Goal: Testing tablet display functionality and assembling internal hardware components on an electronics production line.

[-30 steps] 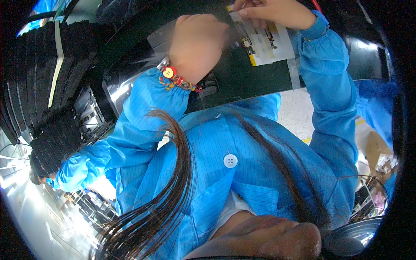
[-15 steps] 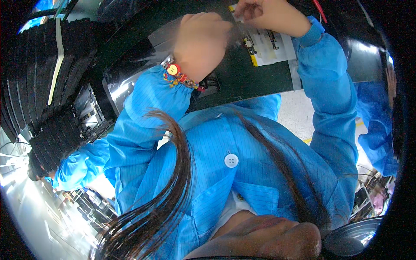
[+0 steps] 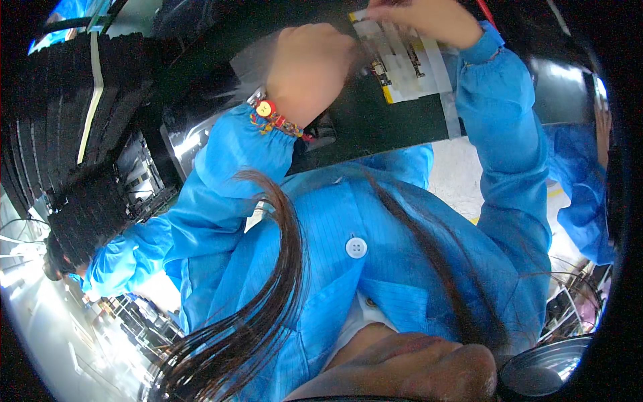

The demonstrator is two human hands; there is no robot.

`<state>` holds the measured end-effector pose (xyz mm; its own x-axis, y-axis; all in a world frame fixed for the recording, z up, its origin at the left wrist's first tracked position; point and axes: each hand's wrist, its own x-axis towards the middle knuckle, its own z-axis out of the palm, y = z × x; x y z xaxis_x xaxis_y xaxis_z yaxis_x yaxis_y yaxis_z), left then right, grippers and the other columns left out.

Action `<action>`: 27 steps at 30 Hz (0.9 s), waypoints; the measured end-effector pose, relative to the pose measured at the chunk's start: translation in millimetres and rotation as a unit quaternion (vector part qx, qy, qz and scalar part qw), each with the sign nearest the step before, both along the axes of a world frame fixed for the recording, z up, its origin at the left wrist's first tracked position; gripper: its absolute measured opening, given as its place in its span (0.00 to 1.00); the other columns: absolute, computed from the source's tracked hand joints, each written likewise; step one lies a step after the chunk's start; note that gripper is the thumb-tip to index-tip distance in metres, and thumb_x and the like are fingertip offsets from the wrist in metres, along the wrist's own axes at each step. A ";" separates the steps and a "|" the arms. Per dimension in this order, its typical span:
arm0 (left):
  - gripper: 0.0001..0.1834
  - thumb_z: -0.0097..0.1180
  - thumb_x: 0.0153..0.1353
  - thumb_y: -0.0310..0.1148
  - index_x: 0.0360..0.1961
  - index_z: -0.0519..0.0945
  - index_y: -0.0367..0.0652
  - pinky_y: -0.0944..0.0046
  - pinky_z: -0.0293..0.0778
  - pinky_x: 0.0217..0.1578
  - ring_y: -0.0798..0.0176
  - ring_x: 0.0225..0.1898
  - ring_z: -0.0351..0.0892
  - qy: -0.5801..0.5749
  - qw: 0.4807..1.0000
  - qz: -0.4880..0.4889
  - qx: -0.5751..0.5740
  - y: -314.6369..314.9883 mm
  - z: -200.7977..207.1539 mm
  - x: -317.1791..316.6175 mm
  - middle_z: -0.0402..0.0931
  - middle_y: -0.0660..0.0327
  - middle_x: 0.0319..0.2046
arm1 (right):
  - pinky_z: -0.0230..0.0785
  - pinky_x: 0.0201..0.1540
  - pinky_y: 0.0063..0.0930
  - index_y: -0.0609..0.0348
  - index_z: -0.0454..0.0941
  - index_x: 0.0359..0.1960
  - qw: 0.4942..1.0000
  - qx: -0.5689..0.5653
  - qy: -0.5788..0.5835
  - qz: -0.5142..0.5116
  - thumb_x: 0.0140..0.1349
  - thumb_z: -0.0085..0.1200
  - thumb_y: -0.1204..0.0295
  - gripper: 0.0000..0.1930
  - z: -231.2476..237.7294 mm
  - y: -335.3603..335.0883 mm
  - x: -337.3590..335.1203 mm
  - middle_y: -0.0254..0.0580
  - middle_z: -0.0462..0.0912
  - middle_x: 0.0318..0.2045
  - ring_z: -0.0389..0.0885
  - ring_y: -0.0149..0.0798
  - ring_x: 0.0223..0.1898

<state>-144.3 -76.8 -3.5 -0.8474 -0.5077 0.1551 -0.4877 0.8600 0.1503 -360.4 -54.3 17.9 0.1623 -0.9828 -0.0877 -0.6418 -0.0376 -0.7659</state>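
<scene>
My left hand (image 3: 313,74), back upward and blurred, hangs over the dark green work surface (image 3: 355,137). Its outline is compact and closed, with the fingers curled out of sight; whatever they may hold is hidden. To its right lies a flat piece with yellow edges, pale strips and small dark circuit parts (image 3: 416,72), resting on a white sheet (image 3: 439,70). My right hand (image 3: 432,19) is above the far end of that piece at the top edge. Its fingers are smeared and partly cut off, so their grip cannot be made out.
Stacked black ridged trays (image 3: 60,107) rise at the left, a pale strip (image 3: 92,87) running down them. A red cable-like thing (image 3: 487,9) shows at the top right. Another person's blue sleeve (image 3: 124,261) is at the lower left. Blue fabric (image 3: 586,201) hangs at the right.
My right hand has moved slightly up and right, uncovering more of the yellow-edged piece; its fingers, bent together before, are now blurred. My left hand stays nearly in place.
</scene>
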 end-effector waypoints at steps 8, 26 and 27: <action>0.10 0.59 0.49 0.32 0.35 0.80 0.43 0.54 0.69 0.39 0.51 0.37 0.76 0.063 0.998 -0.012 0.009 1.5 -5.3 2.8 0.76 0.57 0.31 | 0.70 0.37 0.28 0.63 0.83 0.32 0.993 0.002 0.087 -0.074 0.51 0.58 0.68 0.12 -5.0 -5.4 -27.5 0.48 0.82 0.31 0.80 0.38 0.32; 0.10 0.59 0.50 0.33 0.34 0.80 0.44 0.54 0.69 0.39 0.52 0.37 0.76 0.067 0.998 -0.020 0.011 3.5 -7.6 -3.5 0.76 0.57 0.31 | 0.69 0.31 0.27 0.64 0.83 0.29 0.991 -0.047 -0.126 0.027 0.49 0.60 0.67 0.11 -16.7 -1.6 -39.6 0.44 0.82 0.25 0.78 0.35 0.25; 0.10 0.59 0.50 0.34 0.34 0.80 0.44 0.54 0.69 0.39 0.52 0.37 0.76 0.055 0.998 0.004 0.001 1.7 -8.6 3.9 0.76 0.57 0.31 | 0.69 0.31 0.27 0.64 0.83 0.29 0.993 0.020 0.089 -0.080 0.49 0.60 0.67 0.11 -12.4 -14.6 -24.1 0.45 0.82 0.25 0.78 0.35 0.26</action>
